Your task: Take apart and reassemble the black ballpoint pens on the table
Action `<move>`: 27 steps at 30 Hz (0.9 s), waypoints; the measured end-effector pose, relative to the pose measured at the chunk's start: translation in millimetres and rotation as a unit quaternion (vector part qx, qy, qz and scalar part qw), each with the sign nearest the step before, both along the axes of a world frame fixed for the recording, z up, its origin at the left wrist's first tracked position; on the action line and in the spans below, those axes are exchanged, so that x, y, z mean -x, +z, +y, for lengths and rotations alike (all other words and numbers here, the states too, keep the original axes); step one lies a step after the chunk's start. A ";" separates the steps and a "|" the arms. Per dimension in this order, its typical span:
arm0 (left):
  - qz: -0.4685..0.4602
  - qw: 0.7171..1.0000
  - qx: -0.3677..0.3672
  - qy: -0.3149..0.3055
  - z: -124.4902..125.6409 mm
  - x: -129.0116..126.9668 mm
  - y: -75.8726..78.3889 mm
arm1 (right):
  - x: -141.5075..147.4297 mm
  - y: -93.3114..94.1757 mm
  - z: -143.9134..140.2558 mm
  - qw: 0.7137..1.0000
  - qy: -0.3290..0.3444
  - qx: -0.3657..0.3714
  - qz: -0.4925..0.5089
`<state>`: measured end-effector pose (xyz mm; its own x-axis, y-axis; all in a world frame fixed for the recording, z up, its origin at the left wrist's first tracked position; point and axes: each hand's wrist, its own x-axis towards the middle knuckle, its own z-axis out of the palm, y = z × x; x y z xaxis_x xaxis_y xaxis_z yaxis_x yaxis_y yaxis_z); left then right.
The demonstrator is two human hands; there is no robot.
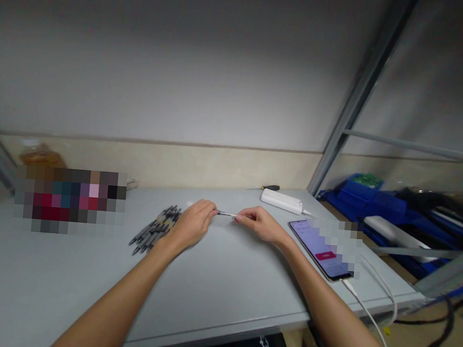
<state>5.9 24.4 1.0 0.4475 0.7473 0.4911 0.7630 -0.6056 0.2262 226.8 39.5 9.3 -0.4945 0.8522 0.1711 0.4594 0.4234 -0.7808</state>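
Head cam: left hand (pixel 192 225) and right hand (pixel 258 224) each pinch one end of a thin pen part (pixel 226 214), held just above the desk (pixel 215 279) near its far edge. Pile of dark pens (pixel 155 229) lies just left of the left hand. Phone (pixel 318 249) with white cable sits by the right edge.

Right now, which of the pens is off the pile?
The thin pen held between left hand and right hand; the other dark pens lie bundled on the table.
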 end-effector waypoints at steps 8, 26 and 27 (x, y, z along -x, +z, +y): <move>0.012 1.000 0.000 0.027 2.0 -1.1 1.5 | 2.2 -0.2 -4.9 0.996 -0.015 -0.090 -0.013; -0.086 0.981 0.170 0.024 4.5 -1.4 -6.9 | 0.1 -2.8 -0.5 0.975 -0.040 -0.218 -0.030; -0.077 0.984 0.160 0.023 3.9 -1.4 -6.2 | 0.4 -2.7 -0.9 0.979 -0.049 -0.193 -0.032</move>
